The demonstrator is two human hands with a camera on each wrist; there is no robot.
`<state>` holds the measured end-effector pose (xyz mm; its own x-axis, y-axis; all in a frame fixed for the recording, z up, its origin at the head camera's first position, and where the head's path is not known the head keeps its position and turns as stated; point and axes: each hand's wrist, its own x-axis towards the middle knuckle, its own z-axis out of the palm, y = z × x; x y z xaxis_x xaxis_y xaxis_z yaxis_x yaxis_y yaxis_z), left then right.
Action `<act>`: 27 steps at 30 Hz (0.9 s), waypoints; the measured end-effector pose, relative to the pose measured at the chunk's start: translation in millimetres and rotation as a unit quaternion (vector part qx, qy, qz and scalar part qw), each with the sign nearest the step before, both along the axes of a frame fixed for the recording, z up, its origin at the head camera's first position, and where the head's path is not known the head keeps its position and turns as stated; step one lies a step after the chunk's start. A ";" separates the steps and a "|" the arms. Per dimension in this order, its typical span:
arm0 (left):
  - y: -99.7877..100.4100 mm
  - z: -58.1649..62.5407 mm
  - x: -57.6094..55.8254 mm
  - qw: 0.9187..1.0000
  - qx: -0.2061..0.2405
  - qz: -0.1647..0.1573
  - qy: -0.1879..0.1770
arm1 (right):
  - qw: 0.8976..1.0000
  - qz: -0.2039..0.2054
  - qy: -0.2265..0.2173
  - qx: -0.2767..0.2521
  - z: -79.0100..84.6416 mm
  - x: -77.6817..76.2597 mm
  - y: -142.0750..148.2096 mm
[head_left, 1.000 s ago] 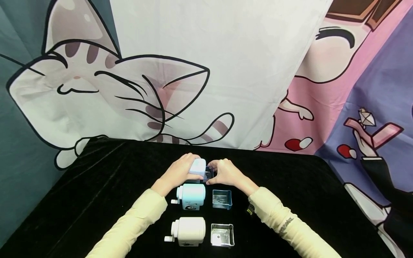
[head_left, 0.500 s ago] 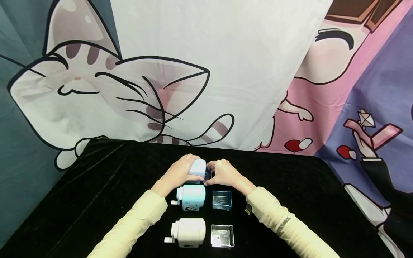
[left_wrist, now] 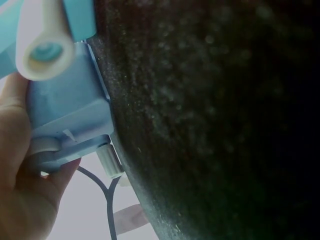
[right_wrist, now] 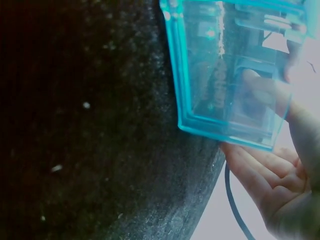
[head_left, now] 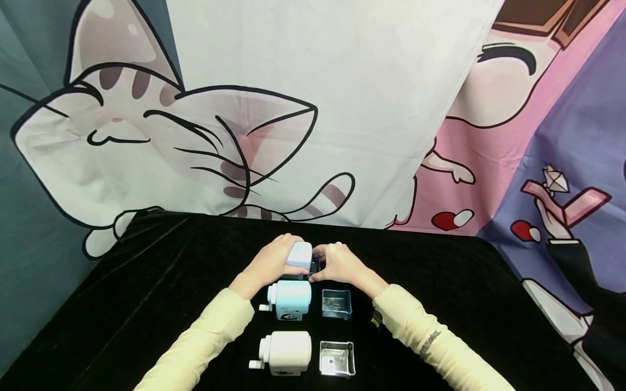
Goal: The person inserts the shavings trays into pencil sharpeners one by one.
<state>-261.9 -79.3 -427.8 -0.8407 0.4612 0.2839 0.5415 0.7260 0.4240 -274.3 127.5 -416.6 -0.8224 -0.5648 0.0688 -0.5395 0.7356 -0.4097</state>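
My left hand (head_left: 274,260) grips a pale blue crank pencil sharpener (head_left: 300,254) at the back of the row, thumb on the near side. In the left wrist view, fingers wrap round the blue sharpener's body (left_wrist: 70,100). A transparent dark-blue shavings drawer (head_left: 314,265) is at the sharpener's right side, partly inside it or against it; which, I cannot tell. My right hand (head_left: 339,262) pinches that drawer between thumb and fingers. In the right wrist view, the right hand (right_wrist: 275,185) appears partly behind a nearer clear blue drawer (right_wrist: 205,75).
Nearer stand a turquoise sharpener (head_left: 293,295) and a cream sharpener (head_left: 289,350), cranks pointing left. To their right lie a clear blue drawer (head_left: 336,313) and a colourless drawer (head_left: 337,369). Black cloth (head_left: 440,304) covers the table; a printed curtain (head_left: 381,108) hangs behind.
My right hand has moved slightly left with the drawer, closer to the blue sharpener, and less of the drawer shows. In the last half second hardly anything has moved.
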 end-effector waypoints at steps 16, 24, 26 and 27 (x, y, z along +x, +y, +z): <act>1.6 1.1 1.7 0.999 0.023 0.008 -0.022 | 1.000 -0.011 -0.009 -0.011 0.8 1.8 5.6; 0.9 1.3 -0.3 0.999 0.028 0.006 -0.026 | 0.999 -0.022 -0.024 -0.007 -0.2 -0.8 6.5; 0.8 1.7 -0.6 0.999 0.031 0.005 -0.031 | 1.000 -0.018 -0.018 -0.005 0.1 -1.3 6.0; 0.6 1.8 -0.7 0.999 0.033 0.005 -0.033 | 1.000 -0.017 -0.015 -0.005 0.4 -1.4 5.7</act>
